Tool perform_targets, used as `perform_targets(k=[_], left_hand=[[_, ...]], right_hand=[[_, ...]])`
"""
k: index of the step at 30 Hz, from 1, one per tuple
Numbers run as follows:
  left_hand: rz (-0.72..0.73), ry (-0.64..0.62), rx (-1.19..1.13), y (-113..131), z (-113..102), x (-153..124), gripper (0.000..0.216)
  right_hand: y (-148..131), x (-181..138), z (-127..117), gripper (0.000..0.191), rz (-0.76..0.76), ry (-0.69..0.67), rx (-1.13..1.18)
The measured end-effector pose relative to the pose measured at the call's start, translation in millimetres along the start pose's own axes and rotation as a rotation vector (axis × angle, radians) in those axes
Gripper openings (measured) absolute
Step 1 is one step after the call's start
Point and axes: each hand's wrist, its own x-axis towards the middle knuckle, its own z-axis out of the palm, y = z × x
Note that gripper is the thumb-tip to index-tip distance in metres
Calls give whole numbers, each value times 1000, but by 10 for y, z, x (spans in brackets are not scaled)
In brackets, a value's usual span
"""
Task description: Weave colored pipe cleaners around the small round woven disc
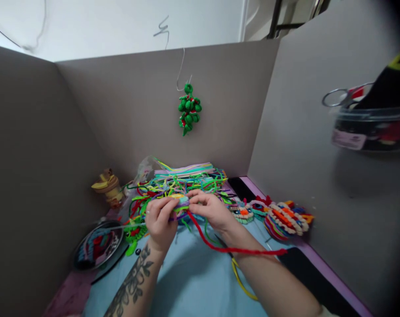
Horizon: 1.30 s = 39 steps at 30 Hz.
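- I get a bright white upper wall (120,26), dim left panel (24,176)
- soft shadows on the blue surface (216,286)
- right-hand tub (390,127) smeared, label (348,139) unreadable
- right corners black on my feed

Both hands (161,222) close together, fingers (200,199) bent, left forearm (134,279) tattooed.

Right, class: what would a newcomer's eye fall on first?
Probably the long red strand stretching across the right forearm, then the multicoloured piece between the left hand and right hand. Behind lies a tangled heap of bright strands; above, a green ornament hangs before the grey panel.
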Motion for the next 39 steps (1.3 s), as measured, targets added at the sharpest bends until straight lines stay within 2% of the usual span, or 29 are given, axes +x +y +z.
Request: perform_targets(k=[4,7,10,13,18,25,27,30,33,39], left_hand=[[-32,-72,-44,-57,18,-4,28],[-50,-290,-208,-133,-21,66,39],[-119,-543,-426,-177,-90,164,49],[-182,-647,-531,-172,-131,221,48],[-200,-810,-638,-180,-126,225,46],[-307,-871,-903,-249,-137,210,47],[-359,-864,-939,-258,-144,194,47],[-440,-828,-939,-286,-148,167,44],[-455,-815,-885,-310,-142,154,41],[-345,-796,-796,-252,-117,182,38]], right_hand=[[4,-3,10,24,53,2,128],[-15,19,-77,21,15,54,47],[-53,46,-216,17,-55,64,-140],[-100,53,-318,15,-92,-12,-266],[-167,23,-361,14,-79,-192,-311],[-221,-15,-338,14,-43,-335,-311],[-216,-20,-312,13,-55,-326,-320],[-209,-26,-273,5,-182,-211,-371],[-219,-42,-244,5,-359,-118,-442],[-254,-94,-182,4,-459,-163,-502]])
